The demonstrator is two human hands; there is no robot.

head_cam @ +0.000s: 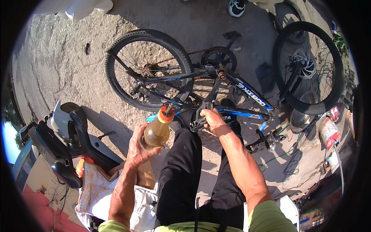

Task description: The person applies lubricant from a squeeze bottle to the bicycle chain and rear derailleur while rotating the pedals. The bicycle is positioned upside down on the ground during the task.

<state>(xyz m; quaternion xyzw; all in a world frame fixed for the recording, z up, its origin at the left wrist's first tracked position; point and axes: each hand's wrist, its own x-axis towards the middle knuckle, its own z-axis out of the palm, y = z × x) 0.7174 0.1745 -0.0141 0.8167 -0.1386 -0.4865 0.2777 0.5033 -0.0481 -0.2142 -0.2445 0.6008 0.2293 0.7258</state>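
Note:
My left hand is wrapped around an upright-tilted plastic bottle with an orange-red rim and a brush-like or metal-tipped thing standing in its mouth. Between my knees, my right hand grips the crank arm or pedal of a black and blue bicycle. The bicycle's frame lies before me, with its rear wheel at the left and its front wheel at the right. A rusty bottom bracket shows at the frame's joint. The chainring lies beyond it.
An electric scooter or small motorbike stands at the left, near a patterned cloth. At the right are a metal basin, a paint-stained bucket and green cord. Another person's shoe shows at the top.

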